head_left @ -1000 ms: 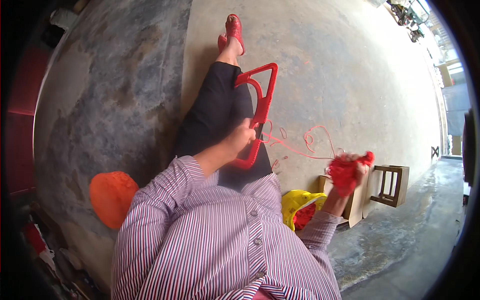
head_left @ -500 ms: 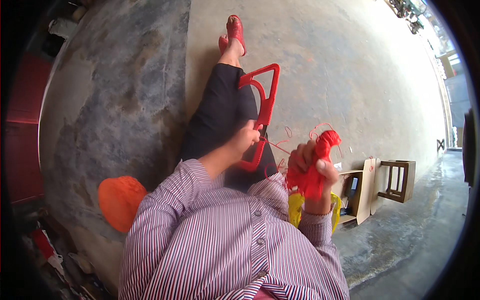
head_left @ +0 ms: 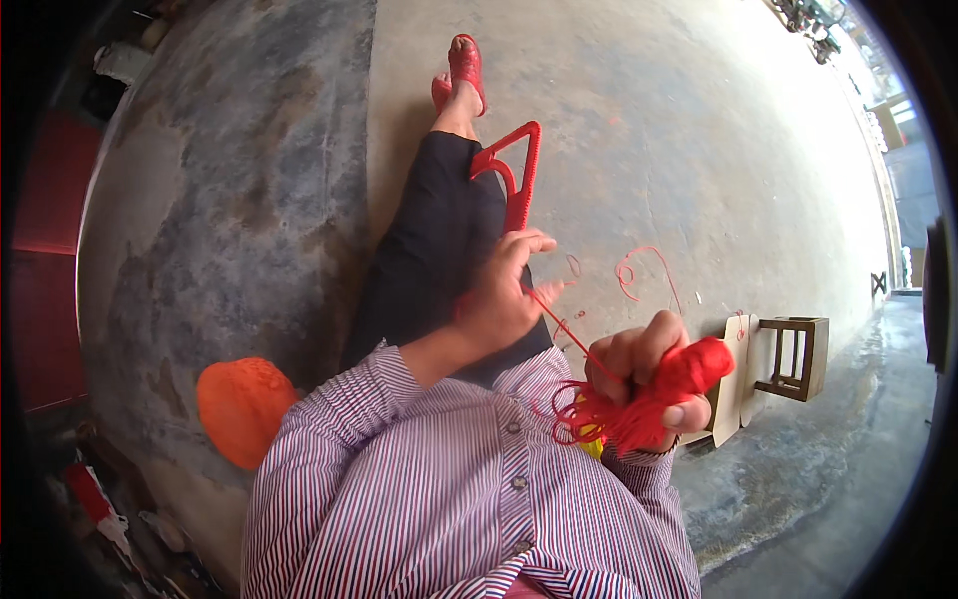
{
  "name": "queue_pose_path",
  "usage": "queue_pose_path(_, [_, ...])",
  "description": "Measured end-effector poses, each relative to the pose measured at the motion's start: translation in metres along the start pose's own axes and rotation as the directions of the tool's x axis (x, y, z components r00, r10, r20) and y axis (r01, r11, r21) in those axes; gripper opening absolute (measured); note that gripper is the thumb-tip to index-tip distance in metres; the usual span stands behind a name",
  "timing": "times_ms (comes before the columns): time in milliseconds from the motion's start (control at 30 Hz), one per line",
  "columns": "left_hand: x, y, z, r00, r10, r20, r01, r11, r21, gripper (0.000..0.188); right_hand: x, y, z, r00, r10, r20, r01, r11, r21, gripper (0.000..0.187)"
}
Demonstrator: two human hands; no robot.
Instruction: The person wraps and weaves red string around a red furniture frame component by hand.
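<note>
Your right hand (head_left: pixel 654 374) is closed in a fist around a bundle of red yarn (head_left: pixel 659 399); loose loops hang below the fist, over your striped shirt (head_left: pixel 449 499). It sits closer to your chest than half a second ago, and well in from where it was held out a second ago.

Your left hand (head_left: pixel 504 295) rests on your dark-trousered leg (head_left: pixel 434 250), fingers curled around the near end of the red plastic frame (head_left: pixel 514 175), thumb and forefinger pinching a single strand (head_left: pixel 564 334). That strand runs taut from the left hand straight to the bundle; earlier it sagged in curls.

The frame lies along your leg, pointing toward the red sandal (head_left: pixel 464 60), same place as before.

A loose curl of yarn (head_left: pixel 639 270) lies on the concrete floor (head_left: pixel 699 150), just beyond your hands. An orange ball (head_left: pixel 244 409) sits on the floor by your left elbow. A small wooden stool (head_left: pixel 793 354) lies on its side near the floor's right edge, behind the right hand.
</note>
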State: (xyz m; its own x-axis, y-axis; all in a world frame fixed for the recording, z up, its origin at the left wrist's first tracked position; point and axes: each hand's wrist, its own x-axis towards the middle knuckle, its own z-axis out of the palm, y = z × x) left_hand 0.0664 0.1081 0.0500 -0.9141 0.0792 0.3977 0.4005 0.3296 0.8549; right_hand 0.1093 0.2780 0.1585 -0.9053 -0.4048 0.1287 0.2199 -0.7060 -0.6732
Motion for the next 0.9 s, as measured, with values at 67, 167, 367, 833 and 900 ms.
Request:
queue_pose_path(67, [0.007,-0.008,-0.008,0.863,-0.493,0.111,0.479,0.73,-0.487,0.009,0.013,-0.011,-0.025,0.995,0.075,0.069,-0.043,0.923,-0.383,0.036])
queue_pose_path(167, [0.008,-0.032,-0.031,0.704,-0.701,0.114,0.615,0.521,-0.592,0.008,0.036,0.008,-0.072,0.957,0.273,-0.099,-0.158,0.204,-0.966,0.029])
queue_pose_path(367, [-0.033,-0.055,-0.018,0.795,-0.606,0.006,0.597,0.785,0.169,0.025,0.045,0.105,-0.109,0.939,0.295,-0.179,-0.204,0.054,-0.978,0.033])
queue_pose_path(833, [0.031,0.006,-0.039,0.677,-0.687,0.265,0.63,0.353,-0.692,0.016,0.04,0.037,-0.041,0.941,-0.23,-0.247,0.131,0.924,-0.361,0.048])
queue_pose_path(900, [0.023,-0.022,-0.036,0.624,-0.705,0.336,0.766,0.469,-0.439,0.016,0.032,0.0,-0.046,0.92,-0.337,-0.202,0.322,0.941,-0.102,0.039])
